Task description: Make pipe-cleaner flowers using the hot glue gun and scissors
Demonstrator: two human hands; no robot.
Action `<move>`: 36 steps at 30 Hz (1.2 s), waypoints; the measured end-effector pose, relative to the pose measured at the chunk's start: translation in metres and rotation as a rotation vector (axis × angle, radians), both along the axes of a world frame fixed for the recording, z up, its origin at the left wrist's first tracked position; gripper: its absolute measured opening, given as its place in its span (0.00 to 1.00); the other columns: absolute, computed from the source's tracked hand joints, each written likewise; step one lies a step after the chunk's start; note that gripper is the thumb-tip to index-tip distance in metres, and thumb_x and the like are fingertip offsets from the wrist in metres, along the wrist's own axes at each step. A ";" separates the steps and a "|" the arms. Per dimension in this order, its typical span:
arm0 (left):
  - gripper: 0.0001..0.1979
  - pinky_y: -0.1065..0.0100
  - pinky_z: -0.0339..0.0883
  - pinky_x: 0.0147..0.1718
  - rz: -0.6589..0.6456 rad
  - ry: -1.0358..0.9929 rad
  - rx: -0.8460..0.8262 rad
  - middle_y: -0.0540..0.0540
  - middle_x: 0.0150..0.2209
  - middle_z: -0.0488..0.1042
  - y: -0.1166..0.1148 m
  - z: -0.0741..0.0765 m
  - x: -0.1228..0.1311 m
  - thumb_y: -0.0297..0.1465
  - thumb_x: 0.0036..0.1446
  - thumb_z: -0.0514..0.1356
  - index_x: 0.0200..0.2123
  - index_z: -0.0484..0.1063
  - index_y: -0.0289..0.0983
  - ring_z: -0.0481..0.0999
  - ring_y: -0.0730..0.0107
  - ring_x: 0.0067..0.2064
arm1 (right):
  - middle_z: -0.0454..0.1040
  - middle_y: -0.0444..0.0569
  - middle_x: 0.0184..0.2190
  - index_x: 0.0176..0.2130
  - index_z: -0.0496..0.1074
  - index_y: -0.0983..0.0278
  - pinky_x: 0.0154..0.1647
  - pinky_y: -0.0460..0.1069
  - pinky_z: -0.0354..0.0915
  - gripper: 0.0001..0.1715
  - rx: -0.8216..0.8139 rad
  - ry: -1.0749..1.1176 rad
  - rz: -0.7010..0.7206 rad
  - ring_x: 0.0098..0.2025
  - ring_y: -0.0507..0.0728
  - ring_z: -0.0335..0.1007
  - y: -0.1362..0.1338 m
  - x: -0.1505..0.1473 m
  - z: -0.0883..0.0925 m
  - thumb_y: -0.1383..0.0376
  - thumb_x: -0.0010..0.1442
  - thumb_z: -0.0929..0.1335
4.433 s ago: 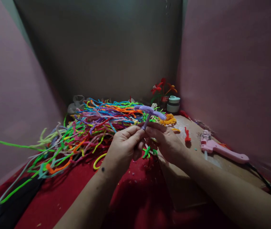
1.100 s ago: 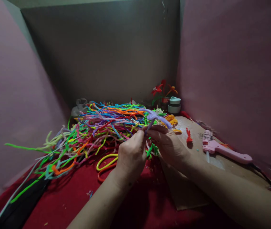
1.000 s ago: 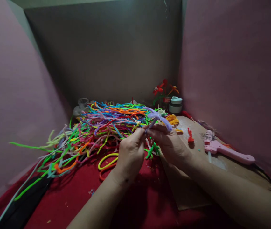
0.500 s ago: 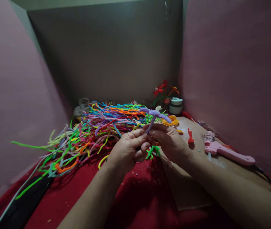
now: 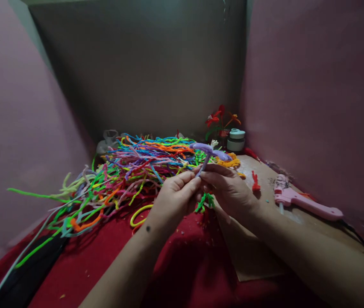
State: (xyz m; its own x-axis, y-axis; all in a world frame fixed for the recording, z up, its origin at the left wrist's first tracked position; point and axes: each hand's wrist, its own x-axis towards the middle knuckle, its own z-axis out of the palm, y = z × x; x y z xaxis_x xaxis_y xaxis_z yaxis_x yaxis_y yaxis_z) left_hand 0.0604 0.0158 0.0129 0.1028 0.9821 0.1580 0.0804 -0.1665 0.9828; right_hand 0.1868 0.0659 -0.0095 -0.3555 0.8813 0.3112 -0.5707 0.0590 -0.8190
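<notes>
Between both hands I hold a purple pipe-cleaner flower (image 5: 205, 148) upright, its petals spread at the top and a pale tuft at its centre. My left hand (image 5: 179, 192) pinches the lower stem between thumb and fingers. From the other side, my right hand (image 5: 228, 187) grips the same stem, its fingertips touching those of the left; the stem's lower end is hidden by the fingers. Just below the hands lies a small green pipe-cleaner piece (image 5: 206, 202). Behind and to the left spreads a large heap of colourful pipe cleaners (image 5: 143, 164).
A pink glue gun (image 5: 308, 204) rests on the brown board (image 5: 267, 167) at right, near a small red pipe-cleaner piece (image 5: 255, 183). Red and orange flowers (image 5: 221, 119) stand at the back beside a pale green-lidded jar (image 5: 236, 140). Red cloth (image 5: 111, 261) covers the front.
The purple flower has turned and tilted a little in my fingers, so its petals face differently. My left hand has shifted slightly, its fingers rolling on the stem. The camera view moved slightly.
</notes>
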 end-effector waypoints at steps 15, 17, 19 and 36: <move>0.10 0.75 0.51 0.21 0.224 0.250 0.226 0.55 0.19 0.58 0.003 -0.006 0.001 0.33 0.57 0.55 0.25 0.66 0.37 0.55 0.78 0.21 | 0.75 0.42 0.26 0.29 0.79 0.57 0.43 0.53 0.63 0.05 0.093 -0.087 -0.045 0.32 0.54 0.67 -0.002 -0.001 0.003 0.65 0.46 0.74; 0.12 0.75 0.49 0.18 0.175 0.125 0.125 0.55 0.17 0.57 0.001 0.001 0.003 0.35 0.56 0.56 0.23 0.64 0.36 0.54 0.80 0.19 | 0.75 0.42 0.26 0.29 0.79 0.56 0.44 0.53 0.63 0.05 0.111 -0.098 -0.027 0.32 0.54 0.68 -0.002 0.000 0.005 0.64 0.47 0.73; 0.13 0.76 0.47 0.16 0.132 0.040 0.058 0.56 0.17 0.58 -0.001 0.005 0.004 0.36 0.55 0.58 0.23 0.65 0.35 0.53 0.82 0.18 | 0.75 0.42 0.26 0.30 0.79 0.56 0.43 0.53 0.63 0.05 0.130 -0.092 -0.016 0.32 0.54 0.68 -0.002 0.001 0.006 0.64 0.48 0.72; 0.08 0.80 0.43 0.10 -0.381 -0.439 -0.282 0.59 0.16 0.56 0.002 0.003 -0.009 0.33 0.60 0.54 0.30 0.66 0.36 0.39 0.86 0.12 | 0.73 0.43 0.22 0.32 0.79 0.61 0.28 0.46 0.57 0.07 0.093 -0.017 0.170 0.24 0.49 0.61 0.005 0.008 0.002 0.65 0.48 0.73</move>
